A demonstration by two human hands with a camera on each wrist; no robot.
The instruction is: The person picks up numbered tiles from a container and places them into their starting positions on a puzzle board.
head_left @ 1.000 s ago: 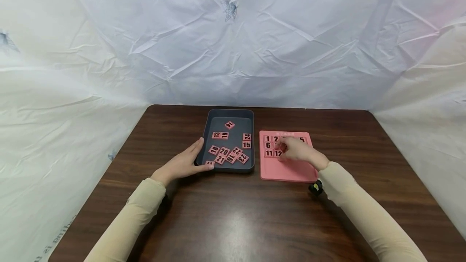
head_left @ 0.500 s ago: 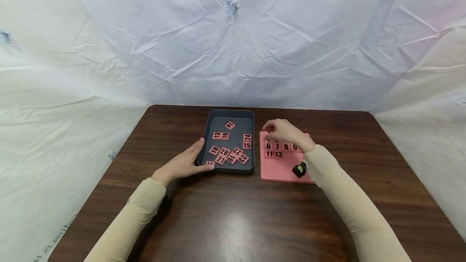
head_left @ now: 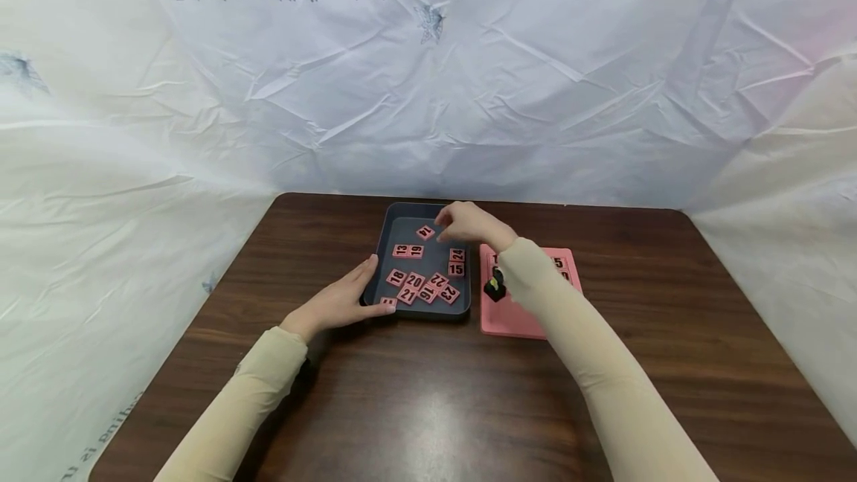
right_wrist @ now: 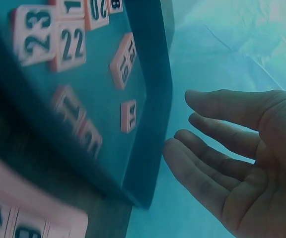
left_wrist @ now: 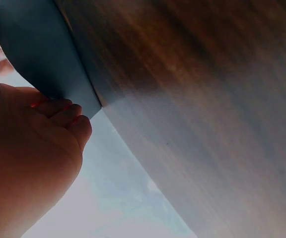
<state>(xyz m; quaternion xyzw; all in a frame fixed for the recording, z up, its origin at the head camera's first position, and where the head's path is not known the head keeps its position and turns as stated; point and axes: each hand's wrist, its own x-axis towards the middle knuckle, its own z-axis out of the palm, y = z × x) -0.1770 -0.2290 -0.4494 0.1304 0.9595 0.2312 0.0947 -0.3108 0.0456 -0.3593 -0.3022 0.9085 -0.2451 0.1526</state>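
A dark grey tray [head_left: 438, 210] holds loose pink number tiles, among them 13, 19, 18, 20, 21 and 23. My left hand [head_left: 338, 300] holds the tray's near left corner, thumb over the front rim; in the left wrist view its fingers [left_wrist: 63, 110] curl against the tray wall. My right hand [head_left: 472, 223] hovers above the tray's far right part, near a lone tile [head_left: 425, 232]. In the right wrist view its fingers are spread and loosely bent, with nothing between them. Right of the tray lies a pink number board [head_left: 512, 322], partly hidden by the right forearm.
Both things lie on a dark wooden table [head_left: 415, 393]. A wrinkled white sheet [head_left: 428, 110] with printed words hangs behind and at both sides. A small black device [head_left: 495, 287] is on the right wrist, above the board.
My right hand has left tile 12 on the board and moved left, over the board's far edge, to above the tray. The left hand has stayed at the tray's corner.
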